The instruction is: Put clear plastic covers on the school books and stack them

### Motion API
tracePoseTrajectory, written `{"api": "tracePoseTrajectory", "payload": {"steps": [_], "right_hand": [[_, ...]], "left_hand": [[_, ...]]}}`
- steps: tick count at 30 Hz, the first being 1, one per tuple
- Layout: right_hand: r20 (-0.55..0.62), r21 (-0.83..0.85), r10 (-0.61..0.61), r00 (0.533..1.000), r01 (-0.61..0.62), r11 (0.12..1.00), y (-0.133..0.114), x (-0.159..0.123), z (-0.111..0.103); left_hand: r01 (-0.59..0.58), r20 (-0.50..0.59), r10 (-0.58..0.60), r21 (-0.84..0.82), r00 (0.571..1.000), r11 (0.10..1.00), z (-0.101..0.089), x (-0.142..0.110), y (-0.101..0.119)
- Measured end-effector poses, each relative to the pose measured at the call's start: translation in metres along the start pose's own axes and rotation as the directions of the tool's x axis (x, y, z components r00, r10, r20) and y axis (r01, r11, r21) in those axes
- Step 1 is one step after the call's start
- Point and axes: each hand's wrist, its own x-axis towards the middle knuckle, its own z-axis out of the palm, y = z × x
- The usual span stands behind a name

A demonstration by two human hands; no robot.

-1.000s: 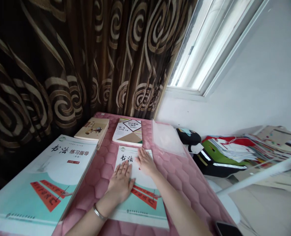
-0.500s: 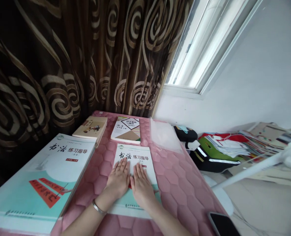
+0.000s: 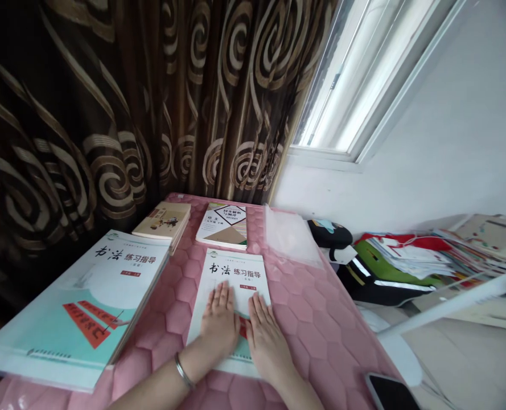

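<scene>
A calligraphy workbook [image 3: 235, 266] with a white and teal cover lies flat on the pink quilted surface in front of me. My left hand [image 3: 221, 319] rests palm down on its cover, fingers stretched out; a silver bangle circles that wrist. Beside it my right hand [image 3: 267, 339] also presses flat on the cover, over its lower right part. Between the hands a bit of the red printed strip shows. To the left lies a larger-looking stack of the same workbooks [image 3: 77, 336], touched by neither hand.
Behind the workbook sit a white and brown Chinese textbook [image 3: 222, 225] and a tan book stack [image 3: 161, 221]. A clear plastic sheet [image 3: 291, 236] lies at the back right. A phone [image 3: 390, 392] is near the right edge; a white lamp arm [image 3: 444, 302] and bags with papers [image 3: 389, 262] stand beyond.
Both hands have slid down the cover toward me, uncovering more of the title and the small red label. The view has shifted slightly; the books appear to stay in place.
</scene>
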Motion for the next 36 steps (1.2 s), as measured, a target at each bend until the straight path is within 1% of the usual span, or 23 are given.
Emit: {"api": "tracePoseTrajectory", "payload": {"steps": [2,4,7,9,12,13,14,16,18,19,20,23,24,26,28,31,34,36], "right_hand": [[-0.008,0.000,0.002,1.000,-0.002,1.000,0.000,0.000,0.000],[-0.005,-0.001,0.003,1.000,-0.003,1.000,0.001,0.000,0.000],[0.004,-0.001,0.004,1.000,-0.004,1.000,0.001,0.000,-0.001],[-0.005,0.001,0.001,1.000,-0.001,1.000,0.001,0.000,-0.001],[-0.021,0.007,-0.007,1.000,0.007,1.000,0.001,0.000,-0.001],[-0.020,0.009,-0.006,1.000,0.007,1.000,0.001,0.000,-0.001],[-0.015,0.012,-0.005,1.000,0.005,1.000,0.001,0.000,-0.001],[-0.012,0.016,0.002,1.000,-0.002,1.000,0.000,0.001,-0.003],[-0.041,0.022,0.017,0.999,-0.016,1.000,-0.002,0.001,-0.007],[-0.067,0.022,0.035,0.997,-0.034,0.999,-0.002,0.002,-0.009],[-0.095,0.017,0.066,0.993,-0.065,0.998,-0.002,0.002,-0.013],[-0.155,-0.011,0.204,0.967,-0.209,0.978,0.000,0.007,-0.024],[-0.155,-0.014,0.253,0.955,-0.258,0.966,0.002,0.010,-0.028],[-0.116,0.006,0.332,0.936,-0.333,0.943,0.007,0.018,-0.036],[-0.051,0.064,0.386,0.921,-0.383,0.921,0.014,0.027,-0.043],[0.066,0.191,0.443,0.894,-0.447,0.874,0.026,0.040,-0.049],[0.131,0.307,0.484,0.865,-0.500,0.810,0.035,0.043,-0.047],[0.121,0.356,0.473,0.873,-0.483,0.800,0.037,0.040,-0.043]], "left_hand": [[-0.070,-0.013,0.070,-0.001,0.997,0.998,0.008,-0.015,0.008],[-0.135,-0.045,0.135,0.011,0.990,0.991,0.013,-0.031,0.004],[-0.177,-0.141,0.185,0.067,0.973,0.982,0.017,-0.050,-0.019],[-0.180,-0.246,0.205,0.121,0.947,0.976,0.018,-0.058,-0.040],[-0.147,-0.409,0.220,0.201,0.886,0.968,0.021,-0.062,-0.064],[-0.130,-0.435,0.214,0.214,0.875,0.968,0.021,-0.063,-0.069],[-0.111,-0.440,0.197,0.214,0.876,0.970,0.021,-0.063,-0.072],[-0.051,-0.385,0.117,0.176,0.915,0.983,0.016,-0.060,-0.072],[0.053,-0.292,-0.021,0.103,0.956,0.993,0.006,-0.054,-0.067],[0.107,-0.248,-0.088,0.063,0.965,0.992,-0.001,-0.048,-0.063],[0.151,-0.210,-0.143,0.022,0.967,0.988,-0.009,-0.042,-0.060],[0.200,-0.113,-0.210,-0.092,0.971,0.976,-0.034,-0.019,-0.052],[0.229,-0.081,-0.239,-0.118,0.968,0.966,-0.040,-0.012,-0.050],[0.301,-0.028,-0.308,-0.139,0.951,0.943,-0.050,0.000,-0.050],[0.330,0.012,-0.332,-0.153,0.943,0.931,-0.053,0.006,-0.050],[0.305,0.042,-0.303,-0.207,0.952,0.930,-0.049,0.008,-0.052],[0.278,0.006,-0.285,-0.231,0.959,0.932,-0.042,0.004,-0.052],[0.269,-0.043,-0.287,-0.236,0.957,0.934,-0.037,0.001,-0.053]]}}
